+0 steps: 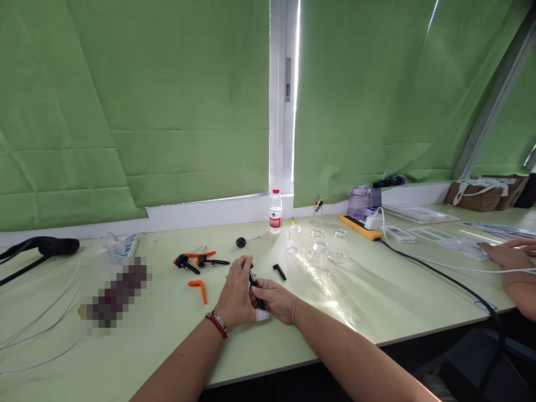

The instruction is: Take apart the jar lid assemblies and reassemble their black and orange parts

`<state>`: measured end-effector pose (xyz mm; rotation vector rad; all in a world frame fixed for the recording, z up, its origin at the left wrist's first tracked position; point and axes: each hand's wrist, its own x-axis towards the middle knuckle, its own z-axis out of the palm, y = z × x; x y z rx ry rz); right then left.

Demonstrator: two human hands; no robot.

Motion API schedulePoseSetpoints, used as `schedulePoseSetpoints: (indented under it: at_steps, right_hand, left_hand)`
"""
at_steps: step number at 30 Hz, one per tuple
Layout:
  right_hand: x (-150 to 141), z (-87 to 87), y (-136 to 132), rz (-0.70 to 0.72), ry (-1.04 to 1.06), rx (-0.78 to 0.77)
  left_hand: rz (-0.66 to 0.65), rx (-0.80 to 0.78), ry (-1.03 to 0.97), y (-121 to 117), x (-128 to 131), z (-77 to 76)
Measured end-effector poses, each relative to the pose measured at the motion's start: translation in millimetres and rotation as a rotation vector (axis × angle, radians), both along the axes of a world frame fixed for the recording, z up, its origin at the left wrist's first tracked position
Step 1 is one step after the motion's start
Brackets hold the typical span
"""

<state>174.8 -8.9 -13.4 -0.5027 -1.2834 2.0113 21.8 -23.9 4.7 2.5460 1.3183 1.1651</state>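
Note:
Near the table's front edge, my left hand [234, 296] and my right hand [277, 300] are closed together on a black handled part [253, 279] with a bit of orange at its top. My fingers cover much of it, so its full shape is hidden. White tape wraps my left thumb. A loose orange angled piece [200, 288] lies left of my hands, and a bent black piece [280, 272] lies to their right. Beyond them rest black-and-orange tools with thin metal rods [187, 262]. A screwdriver with a round black handle [242, 242] lies further back.
Several clear glass vessels [320, 254] stand right of centre, with a water bottle [275, 215] behind. An orange-edged power strip [360, 227] trails a black cable [439, 273] across the right side. Another person's hand [508, 258] touches clear sheets there. White cords cross the left.

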Motion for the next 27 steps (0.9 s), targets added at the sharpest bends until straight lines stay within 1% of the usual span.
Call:
schedulePoseSetpoints:
  at_steps: [5, 9, 11, 12, 13, 15, 17, 19, 20, 22, 24, 27]
  right_hand:
    - [0, -2.0, 1, 0.016, 0.013, 0.002]
    - [1, -1.9, 2, 0.027, -0.007, 0.048]
    - [2, -1.8, 5, -0.004, -0.066, 0.074]
    - [3, -2.1, 8, -0.053, -0.102, 0.09]
    - [3, -2.8, 11, -0.131, -0.147, 0.112]
    - [5, -5.6, 18, -0.346, -0.283, 0.194]
    - [6, -10.0, 25, -0.555, -0.476, 0.334]
    - [5, -14.6, 31, -0.678, -0.67, 0.51]
    - [5, -16.3, 33, -0.703, -0.752, 0.594]
    - [2, -17.7, 38, -0.7, -0.894, 0.721]
    - [-2, -16.1, 41, -0.662, -1.013, 0.769]
    - [-10, -10.2, 48, -0.636, -1.151, 0.773]
  left_hand:
    - [0.009, 0.05, -0.024, -4, 5, 2.3]
    - [-0.022, 0.039, -0.019, -6, 2, 8.1]
    - [-0.014, 0.006, -0.042, -7, -5, 12.2]
    - [0.003, -0.011, -0.072, -7, -9, 14.1]
    - [0.026, -0.028, -0.114, -7, -13, 15.9]
    - [0.061, -0.066, -0.212, -6, -21, 18.6]
    - [0.068, -0.119, -0.29, -4, -26, 20.0]
    - [0.048, -0.178, -0.34, -4, -28, 20.6]
    - [0.026, -0.205, -0.362, -3, -28, 20.9]
    - [-0.027, -0.27, -0.421, -4, -27, 22.1]
    - [-0.092, -0.365, -0.534, -5, -25, 24.2]
    - [-0.249, -0.531, -0.791, -7, -27, 29.7]
